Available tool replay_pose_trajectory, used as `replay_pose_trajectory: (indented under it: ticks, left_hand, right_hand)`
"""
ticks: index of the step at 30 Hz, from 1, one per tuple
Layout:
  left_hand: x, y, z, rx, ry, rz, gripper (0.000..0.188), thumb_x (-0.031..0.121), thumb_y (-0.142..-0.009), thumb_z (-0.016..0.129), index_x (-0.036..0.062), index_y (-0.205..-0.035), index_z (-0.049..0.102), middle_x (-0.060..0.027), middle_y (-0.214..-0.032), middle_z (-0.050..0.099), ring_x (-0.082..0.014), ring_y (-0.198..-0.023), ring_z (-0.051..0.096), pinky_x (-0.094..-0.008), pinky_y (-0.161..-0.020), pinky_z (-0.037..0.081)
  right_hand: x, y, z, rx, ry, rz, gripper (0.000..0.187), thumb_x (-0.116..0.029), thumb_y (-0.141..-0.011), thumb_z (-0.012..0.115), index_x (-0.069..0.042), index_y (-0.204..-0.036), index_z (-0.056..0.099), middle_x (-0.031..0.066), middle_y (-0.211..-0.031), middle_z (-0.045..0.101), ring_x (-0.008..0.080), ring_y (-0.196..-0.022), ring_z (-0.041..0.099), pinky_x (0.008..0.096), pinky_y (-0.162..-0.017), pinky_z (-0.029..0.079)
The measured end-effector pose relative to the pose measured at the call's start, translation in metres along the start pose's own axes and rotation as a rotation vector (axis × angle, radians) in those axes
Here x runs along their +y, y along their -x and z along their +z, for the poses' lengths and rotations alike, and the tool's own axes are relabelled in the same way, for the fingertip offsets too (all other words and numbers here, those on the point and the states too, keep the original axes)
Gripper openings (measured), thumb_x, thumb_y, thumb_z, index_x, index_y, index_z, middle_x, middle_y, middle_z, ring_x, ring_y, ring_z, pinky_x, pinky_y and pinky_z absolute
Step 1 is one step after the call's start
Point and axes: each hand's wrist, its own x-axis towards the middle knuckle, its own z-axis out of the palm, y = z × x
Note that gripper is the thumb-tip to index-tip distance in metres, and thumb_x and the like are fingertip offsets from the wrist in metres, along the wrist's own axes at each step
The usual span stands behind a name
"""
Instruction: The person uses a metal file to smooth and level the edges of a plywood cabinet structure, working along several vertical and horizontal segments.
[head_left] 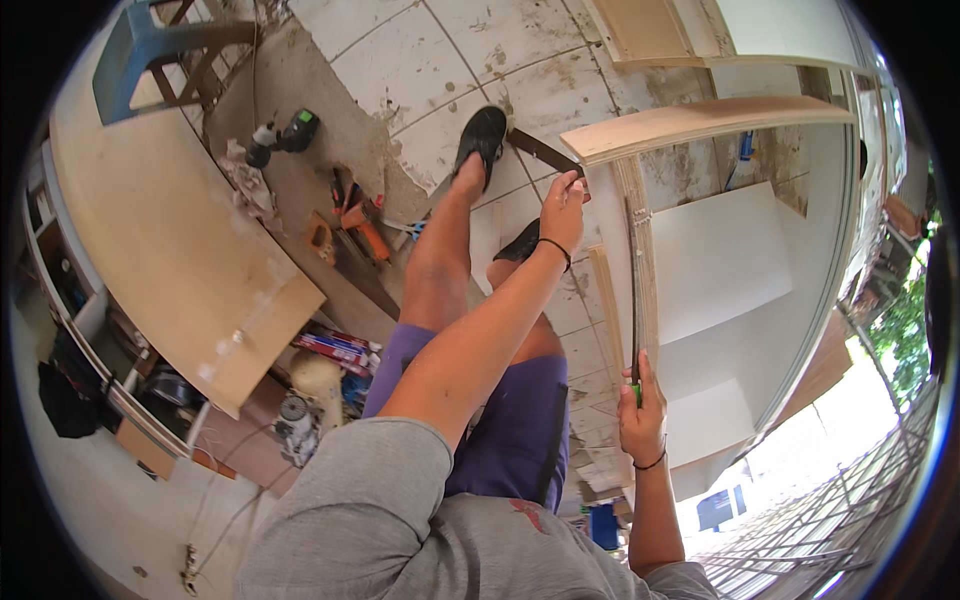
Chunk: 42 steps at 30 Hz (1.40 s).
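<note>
My left hand [563,215] is closed, its fingertips pinched at the end of a dark brown strip [545,150] that slants down toward my foot. Just above these fingers is the near corner of a curved plywood board [700,128]. Lower and to the right, my right hand [642,420] wraps around a small tool with a green handle [637,392], partly hidden by the fingers. It lies against the raw edge of an upright plywood panel [643,270]. A thin dark line runs along that edge up from the tool.
White panels [720,260] form a cabinet frame at right. On the floor at left lie a cordless drill [285,138], an orange-handled handsaw [322,238] and an orange tool [370,228]. A large plywood sheet [170,240] and a blue stool [150,55] stand beyond. My shoes [482,140] rest on dirty tiles.
</note>
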Motion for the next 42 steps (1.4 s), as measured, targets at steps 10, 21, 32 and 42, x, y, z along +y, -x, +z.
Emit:
replay_pose_trajectory:
  ticks: [10,21,32,42]
  left_hand:
    - [-0.008,-0.057,-0.013,-0.052,0.006,0.028,0.052,0.044,-0.096,0.041,0.0038,-0.129,0.048,-0.0054,-0.118,0.056,-0.0134,-0.109,0.05,-0.0303,-0.086,0.039]
    - [0.0,-0.071,-0.006,-0.212,-0.111,0.038,0.089,0.058,-0.089,0.048,-0.0017,-0.145,0.013,-0.0248,-0.15,0.019,-0.0323,-0.141,0.016,-0.0343,-0.113,0.017]
    - [-0.002,-0.118,-0.013,-0.006,-0.345,-0.122,0.072,0.048,-0.092,0.046,0.0016,-0.142,0.024,-0.0284,-0.131,0.047,-0.0394,-0.123,0.046,-0.0384,-0.103,0.035]
    - [0.015,-0.032,-0.022,-0.272,0.091,0.277,0.057,0.028,-0.1,0.038,-0.0062,-0.143,0.022,-0.019,-0.15,0.025,-0.0237,-0.141,0.021,-0.0305,-0.114,0.016]
  right_hand:
    - [-0.014,-0.077,-0.001,-0.045,0.419,-0.438,0.042,-0.001,-0.093,0.042,-0.003,-0.135,0.045,0.0087,-0.086,0.059,0.0089,-0.049,0.045,0.0238,-0.048,0.041]
    - [-0.035,-0.081,0.005,-0.049,0.394,-0.063,0.042,-0.001,-0.092,0.043,-0.004,-0.133,0.047,0.0119,-0.07,0.06,0.0218,-0.051,0.056,0.0308,-0.056,0.048]
    - [-0.073,-0.135,0.017,-0.125,0.464,-0.093,0.042,-0.003,-0.09,0.045,-0.007,-0.132,0.048,0.0192,-0.068,0.057,0.0269,-0.054,0.054,0.0311,-0.057,0.045]
    - [-0.103,-0.102,0.009,-0.15,0.449,-0.03,0.045,-0.001,-0.09,0.044,-0.003,-0.134,0.046,0.0173,-0.073,0.061,0.0276,-0.065,0.062,0.0306,-0.067,0.049]
